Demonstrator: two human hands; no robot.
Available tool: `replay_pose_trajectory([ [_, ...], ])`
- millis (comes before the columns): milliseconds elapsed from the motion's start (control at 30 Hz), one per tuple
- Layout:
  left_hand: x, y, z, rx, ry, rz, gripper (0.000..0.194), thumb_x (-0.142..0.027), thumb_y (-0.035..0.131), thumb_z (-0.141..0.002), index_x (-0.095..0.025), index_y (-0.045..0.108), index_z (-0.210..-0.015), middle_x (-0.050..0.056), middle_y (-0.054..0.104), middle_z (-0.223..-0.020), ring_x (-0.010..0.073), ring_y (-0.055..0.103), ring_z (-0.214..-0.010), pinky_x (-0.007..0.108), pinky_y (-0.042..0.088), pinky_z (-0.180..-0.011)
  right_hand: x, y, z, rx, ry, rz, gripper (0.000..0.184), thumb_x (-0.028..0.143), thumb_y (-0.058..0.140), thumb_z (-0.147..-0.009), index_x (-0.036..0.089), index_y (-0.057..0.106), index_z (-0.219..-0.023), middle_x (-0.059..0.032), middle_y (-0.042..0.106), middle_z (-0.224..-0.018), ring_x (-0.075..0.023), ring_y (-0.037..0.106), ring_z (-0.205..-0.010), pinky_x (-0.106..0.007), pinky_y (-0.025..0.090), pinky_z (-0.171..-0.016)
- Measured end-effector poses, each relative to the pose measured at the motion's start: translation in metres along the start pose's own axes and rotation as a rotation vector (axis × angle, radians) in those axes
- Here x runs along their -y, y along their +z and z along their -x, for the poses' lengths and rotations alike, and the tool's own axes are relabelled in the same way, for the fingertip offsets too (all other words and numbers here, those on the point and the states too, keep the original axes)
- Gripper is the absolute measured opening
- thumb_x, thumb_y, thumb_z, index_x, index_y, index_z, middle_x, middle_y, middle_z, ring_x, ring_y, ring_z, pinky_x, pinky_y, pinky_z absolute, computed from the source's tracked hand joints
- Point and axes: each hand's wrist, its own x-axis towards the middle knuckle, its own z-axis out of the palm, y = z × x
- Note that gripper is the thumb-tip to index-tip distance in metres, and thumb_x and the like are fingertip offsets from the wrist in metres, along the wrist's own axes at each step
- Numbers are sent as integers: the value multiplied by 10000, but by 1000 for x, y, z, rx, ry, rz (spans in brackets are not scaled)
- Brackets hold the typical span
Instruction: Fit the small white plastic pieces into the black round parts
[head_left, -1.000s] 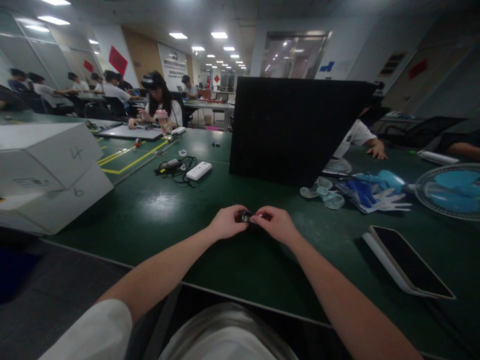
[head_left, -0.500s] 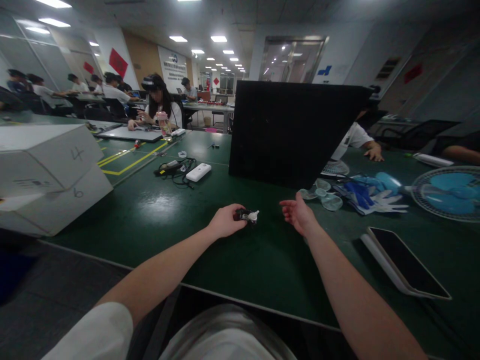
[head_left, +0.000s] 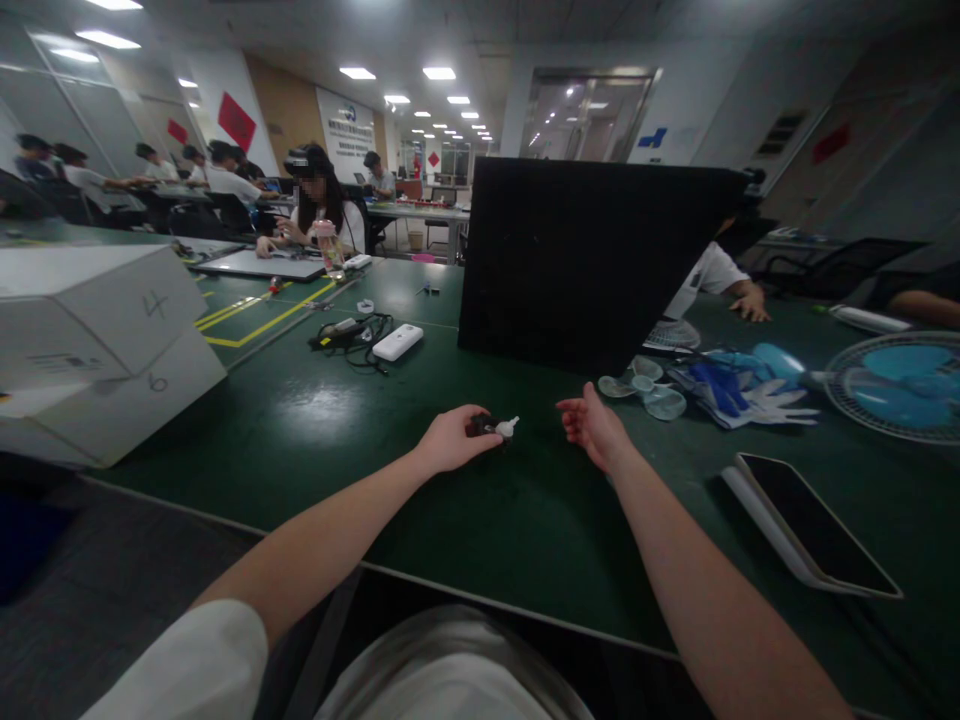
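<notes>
My left hand [head_left: 454, 440] is closed around a small dark object with a white tip [head_left: 505, 429], just above or on the green table [head_left: 480, 530]. The object's kind is too small to make out, and my fingers cover part of it. To the right, my right hand [head_left: 596, 430] is apart from it, fingers loosely curved and thumb up, with nothing visible in it. Clear plastic discs [head_left: 643, 385] lie just beyond the right hand.
A black panel [head_left: 577, 265] stands upright ahead. White boxes [head_left: 165, 380] are stacked at left. A white power bank [head_left: 398, 343] lies beside black cables [head_left: 352, 335]. At right are gloves [head_left: 739, 395], a fan [head_left: 900, 385] and a phone-like device [head_left: 817, 520]. Other people sit beyond.
The small object has turned slightly in my left hand, its white tip now pointing more up and right. My right hand has barely moved.
</notes>
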Motion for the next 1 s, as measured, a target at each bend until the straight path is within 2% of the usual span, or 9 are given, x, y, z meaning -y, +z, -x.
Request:
replay_pose_trajectory([
  [100, 8, -4, 0, -30, -1, 33, 546, -490, 730, -828, -211, 647, -1289, 101, 728, -1119, 213, 693, -921, 325, 553, -787, 2, 2, 3, -11, 5, -8, 603, 706, 399, -952, 185, 700, -914, -56, 618, -651, -161, 543, -536, -274, 439, -464],
  [200, 21, -20, 3, -90, 18, -26, 535, -506, 697, -848, -222, 640, -1298, 83, 727, -1076, 202, 682, -879, 325, 543, -775, 5, 4, 6, -19, 16, -21, 599, 688, 381, -968, 184, 700, -919, -55, 610, -636, -160, 538, -530, -273, 438, -462],
  [300, 39, -50, 13, -222, -11, -133, 562, -541, 637, -879, -230, 601, -1346, 70, 720, -1059, 196, 668, -855, 320, 533, -757, 4, 3, 6, -19, 15, -23, 585, 681, 387, -972, 190, 702, -930, -54, 617, -650, -160, 545, -537, -275, 451, -473],
  [500, 87, -124, 39, -448, -158, -287, 599, -531, 563, -911, -207, 527, -1413, 71, 715, -1014, 195, 668, -773, 313, 522, -700, 3, 3, 5, -13, 13, -16, 580, 678, 400, -970, 192, 708, -905, -62, 631, -682, -165, 556, -557, -286, 465, -481],
  [600, 100, -147, 50, -525, -241, -403, 594, -513, 595, -888, -214, 547, -1400, 79, 724, -1058, 209, 680, -805, 326, 522, -747, 6, 5, 7, -24, 18, -10, 594, 673, 387, -977, 184, 711, -881, -64, 623, -675, -156, 543, -548, -277, 459, -473],
  [733, 99, -155, 56, -570, -279, -572, 548, -461, 611, -867, -226, 592, -1361, 93, 720, -1128, 242, 674, -891, 347, 512, -810, 9, 10, 10, -38, 6, -7, 604, 652, 361, -994, 176, 705, -853, -58, 594, -639, -146, 520, -529, -260, 444, -456],
  [867, 92, -153, 57, -582, -209, -757, 524, -415, 612, -837, -245, 629, -1333, 103, 677, -1138, 282, 637, -999, 364, 495, -846, 10, 10, 10, -38, 14, -3, 592, 636, 373, -998, 170, 712, -864, -62, 603, -656, -149, 531, -543, -261, 452, -466],
  [1000, 84, -148, 61, -527, -173, -935, 517, -355, 600, -830, -276, 636, -1340, 133, 641, -1114, 357, 574, -1068, 471, 444, -922, 5, 6, 6, -37, 10, 3, 595, 658, 390, -984, 176, 717, -865, -69, 624, -679, -155, 542, -557, -268, 458, -472],
])
